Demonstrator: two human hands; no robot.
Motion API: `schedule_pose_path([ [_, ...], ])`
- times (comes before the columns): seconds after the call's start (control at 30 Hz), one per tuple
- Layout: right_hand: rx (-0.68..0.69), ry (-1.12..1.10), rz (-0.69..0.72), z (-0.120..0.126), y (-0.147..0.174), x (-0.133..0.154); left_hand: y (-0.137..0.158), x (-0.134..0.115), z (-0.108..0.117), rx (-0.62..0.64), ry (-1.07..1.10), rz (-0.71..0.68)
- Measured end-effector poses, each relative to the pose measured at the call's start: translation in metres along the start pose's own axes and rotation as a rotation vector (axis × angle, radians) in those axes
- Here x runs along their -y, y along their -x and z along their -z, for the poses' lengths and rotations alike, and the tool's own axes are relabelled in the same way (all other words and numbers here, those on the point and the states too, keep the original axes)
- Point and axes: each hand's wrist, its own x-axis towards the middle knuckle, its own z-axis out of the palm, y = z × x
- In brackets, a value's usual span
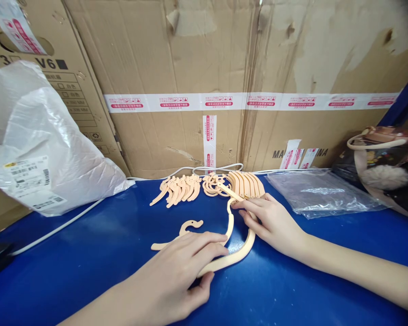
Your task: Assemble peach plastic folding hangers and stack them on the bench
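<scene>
On the carton (64,81) at ten o'clock, "V3" and "V6" can be read; on the large carton (170,59), "MA" and "NA" are parted by tape (290,156) at three o'clock. Two curved strips (236,258), of pale, smooth wood-like material, are held above the blue bench (275,290) toward five o'clock. Their lower ends are clamped by the fingers of the left hand (190,267); near the upper ends, the fingers of the right hand (270,222) are pinched together on them. One hooked piece (190,225), pierced by a hole, is seen at six o'clock. Three piles (246,184) of curved pieces are laid beyond, overlapped too closely to be counted. One crinkled white parcel (44,131), bearing a barcode label (29,176), is seen at nine o'clock, and one clear plastic bag (326,192) past three.
</scene>
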Motion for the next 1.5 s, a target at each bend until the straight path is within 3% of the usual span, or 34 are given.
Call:
schedule_pose_path([
  [0.4,0.026,-0.004,0.073,-0.002,-0.001,0.001,0.002,0.0,0.0,0.013,0.008,-0.135],
  [0.8,0.333,0.038,0.367,0.006,-0.001,0.006,-0.007,0.006,-0.004,-0.169,-0.327,-0.348],
  [0.97,0.314,-0.084,0.35,0.006,0.002,0.013,-0.005,0.001,-0.001,-0.154,-0.342,-0.336],
  [1.1,0.317,-0.126,0.283,0.012,0.001,0.018,-0.004,-0.005,0.001,-0.057,-0.328,-0.299],
  [1.27,0.253,-0.182,0.157,0.013,-0.018,0.015,-0.005,0.002,-0.008,-0.128,-0.211,-0.352],
  [1.4,0.253,-0.141,0.22,0.0,-0.046,0.016,-0.004,0.007,-0.012,-0.077,-0.113,-0.319],
  [1.5,0.269,-0.148,0.303,-0.012,-0.065,0.022,-0.003,0.008,-0.013,-0.123,-0.079,-0.272],
])
